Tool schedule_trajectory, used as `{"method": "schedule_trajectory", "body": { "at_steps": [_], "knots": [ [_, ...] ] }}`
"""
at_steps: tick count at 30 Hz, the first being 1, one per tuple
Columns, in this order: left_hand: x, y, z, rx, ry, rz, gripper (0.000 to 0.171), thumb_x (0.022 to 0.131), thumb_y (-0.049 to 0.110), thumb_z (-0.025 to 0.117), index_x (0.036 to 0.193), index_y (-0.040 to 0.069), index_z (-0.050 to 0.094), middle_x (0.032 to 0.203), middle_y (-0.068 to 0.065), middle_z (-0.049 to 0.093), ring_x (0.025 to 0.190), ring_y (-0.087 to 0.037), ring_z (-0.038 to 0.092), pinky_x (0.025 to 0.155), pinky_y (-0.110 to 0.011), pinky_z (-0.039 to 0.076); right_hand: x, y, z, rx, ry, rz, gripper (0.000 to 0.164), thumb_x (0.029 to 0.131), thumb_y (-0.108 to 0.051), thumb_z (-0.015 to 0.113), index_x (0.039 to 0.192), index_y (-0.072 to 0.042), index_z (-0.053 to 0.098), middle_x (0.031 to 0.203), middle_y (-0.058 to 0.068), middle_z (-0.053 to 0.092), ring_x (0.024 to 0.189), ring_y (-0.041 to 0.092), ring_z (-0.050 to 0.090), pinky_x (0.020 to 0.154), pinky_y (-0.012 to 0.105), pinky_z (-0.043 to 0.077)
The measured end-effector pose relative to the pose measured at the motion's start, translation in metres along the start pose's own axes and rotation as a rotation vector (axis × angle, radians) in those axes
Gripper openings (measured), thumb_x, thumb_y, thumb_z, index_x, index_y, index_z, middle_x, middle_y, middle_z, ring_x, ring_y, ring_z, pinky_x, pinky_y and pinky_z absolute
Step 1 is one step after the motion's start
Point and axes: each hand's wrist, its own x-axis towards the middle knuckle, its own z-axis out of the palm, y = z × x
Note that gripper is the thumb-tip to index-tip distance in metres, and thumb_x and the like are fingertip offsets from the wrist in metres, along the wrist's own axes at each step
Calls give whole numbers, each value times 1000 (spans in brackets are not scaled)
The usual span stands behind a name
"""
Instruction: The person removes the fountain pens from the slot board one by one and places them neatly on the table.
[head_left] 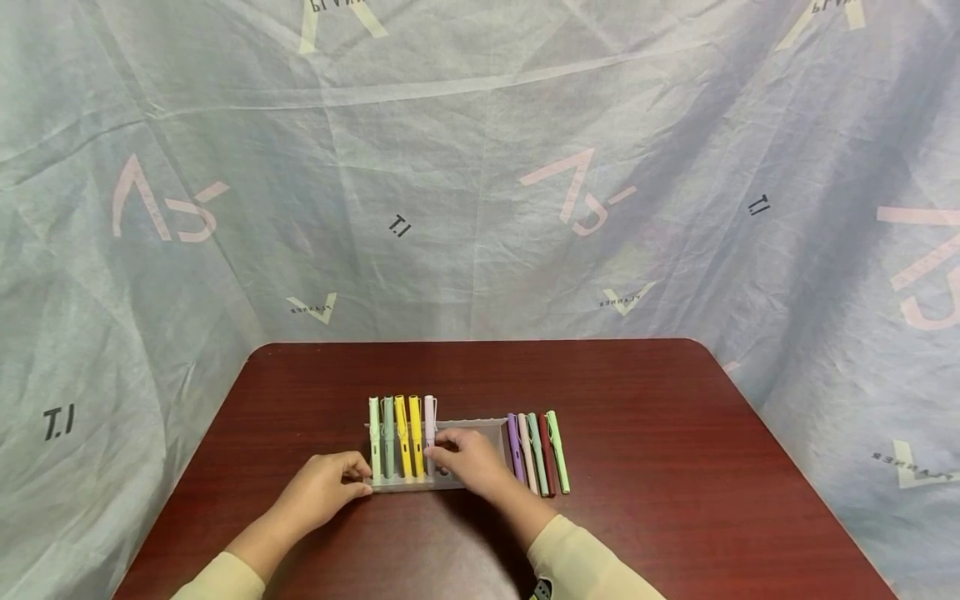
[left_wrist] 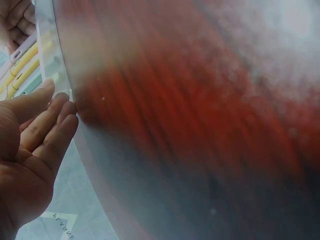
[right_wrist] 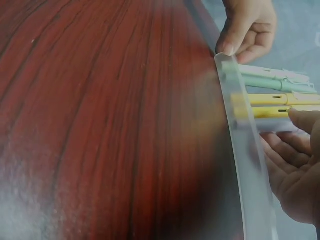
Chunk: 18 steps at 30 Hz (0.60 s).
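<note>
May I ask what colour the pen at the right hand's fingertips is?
The pen is pale lilac, clearest in the head view.

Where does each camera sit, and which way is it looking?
Head: worn on the head, facing forward and down at the table, pens and cloth; both sleeves, left hand and right hand show.
Left wrist: worn there, facing the left fingers at the clear tray; the right hand peeks in.
Right wrist: worn there, facing the right hand by the lilac pen; left hand shows at top.
Both wrist views share the tray, yellow pens and both hands.
</note>
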Motion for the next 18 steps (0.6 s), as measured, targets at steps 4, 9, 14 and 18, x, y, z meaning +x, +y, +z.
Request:
{"method": "schedule_trajectory", "body": {
  "at_steps": [4,9,14,18],
  "knots": [
    [0,0,0,8,4,7,16,81,22,80,85,29,67,83,17,67,82,-5,63,74,-32,52,1,0,2,-1,16,1,17,92,-29,68,91,-13,70,73,2,69,63,10,63,55,21,46],
    [0,0,0,14,8,17,15,81,22,80,86,28,67,83,16,68,82,-5,64,74,-32,52,0,3,3,53,30,5,14,92,-25,69,91,-10,69,74,5,70,65,16,66,56,22,47],
    [-1,1,-1,6,2,15,15,81,22,80,86,28,67,82,16,67,82,-5,63,74,-32,52,-2,3,-3,158,44,11,15,92,-26,69,92,-11,70,77,6,71,67,14,66,58,28,52],
    [-1,1,-1,7,5,18,15,81,22,80,86,27,67,82,16,67,81,-5,63,74,-32,52,-4,2,-10,238,47,14,16,92,-26,70,92,-10,69,84,6,71,74,23,71,63,37,58]
  ]
}}
